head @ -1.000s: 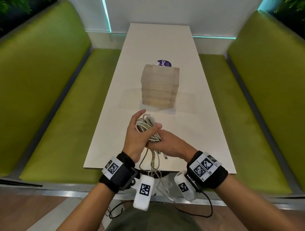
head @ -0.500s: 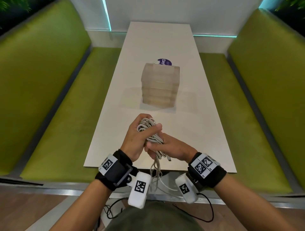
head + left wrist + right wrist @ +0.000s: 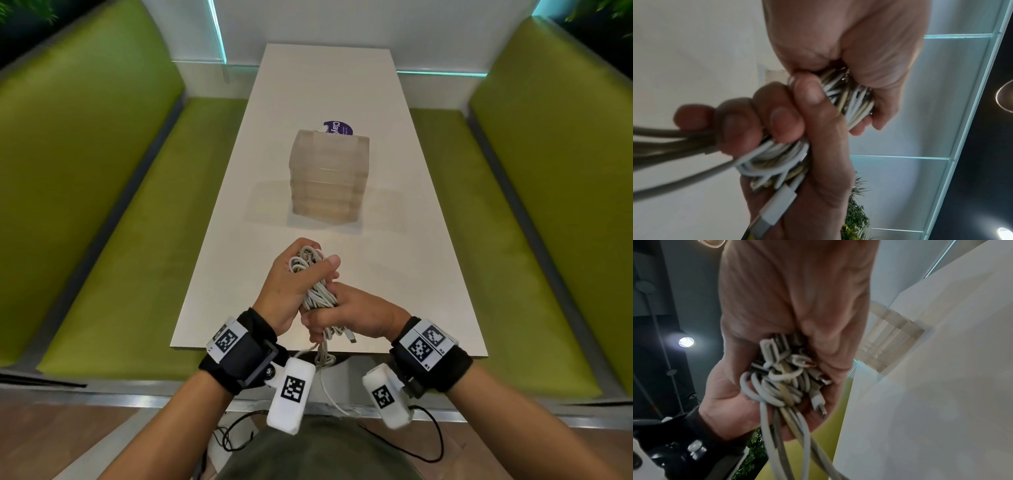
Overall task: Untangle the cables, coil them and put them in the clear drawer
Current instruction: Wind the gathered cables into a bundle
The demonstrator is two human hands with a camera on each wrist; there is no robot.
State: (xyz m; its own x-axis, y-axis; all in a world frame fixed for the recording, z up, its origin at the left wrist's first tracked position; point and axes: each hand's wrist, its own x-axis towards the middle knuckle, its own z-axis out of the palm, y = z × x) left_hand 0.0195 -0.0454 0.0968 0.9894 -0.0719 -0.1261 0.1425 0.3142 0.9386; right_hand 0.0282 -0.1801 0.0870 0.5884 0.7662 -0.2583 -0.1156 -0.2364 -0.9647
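Observation:
A bundle of white and grey cables [image 3: 320, 297] is held above the near end of the white table [image 3: 394, 274]. My left hand [image 3: 318, 260] grips its upper loops, thumb across the front. Just below, my right hand [image 3: 318, 323] grips the lower part, and a connector [image 3: 351, 337] sticks out beside it. Loose tails [image 3: 323, 359] hang past the table edge. The left wrist view shows the cables [image 3: 774, 160] packed under the right hand's fingers [image 3: 785, 123]. In the right wrist view several plugs and loops [image 3: 777, 379] lie between both palms. The clear drawer unit [image 3: 329, 178] stands mid-table with its drawers closed.
A purple round sticker [image 3: 339, 126] lies behind the drawer unit. Green bench seats [image 3: 137, 240] run along both sides of the table. A wall closes the far end. Black wires [image 3: 239, 435] hang below my wrists near the floor.
My left fingers have closed round the top loops of the bundle. Both hands have drawn a little nearer the table's front edge, and the hanging tails look shorter.

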